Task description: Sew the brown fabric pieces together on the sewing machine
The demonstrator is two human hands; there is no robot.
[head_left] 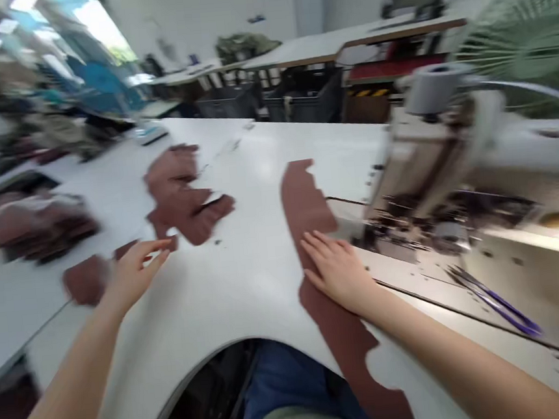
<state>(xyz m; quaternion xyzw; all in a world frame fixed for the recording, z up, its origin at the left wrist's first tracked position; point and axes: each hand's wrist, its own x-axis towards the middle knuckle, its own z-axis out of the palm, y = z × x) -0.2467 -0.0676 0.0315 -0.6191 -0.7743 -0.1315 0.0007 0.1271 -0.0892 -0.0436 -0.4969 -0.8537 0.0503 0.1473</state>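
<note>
My right hand (338, 271) lies flat, fingers outstretched, on a long brown fabric piece (308, 200) with notched edges. That piece runs from the middle of the white table (251, 283) down past its front edge on my right. Over at the left, my left hand (138, 271) is open, thumb and fingers apart, beside a brown strip that is partly hidden behind it. Whether its fingertips touch the strip I cannot tell. A crumpled group of brown fabric pieces (181, 202) lies just beyond that hand.
On the right stands a sewing machine (431, 157), with purple-handled tweezers (498, 304) on its bed. A blurred stack of brown pieces (40, 224) sits far left. Grey crates (303, 96) stand behind the table, and a fan (529, 44) is at the back right.
</note>
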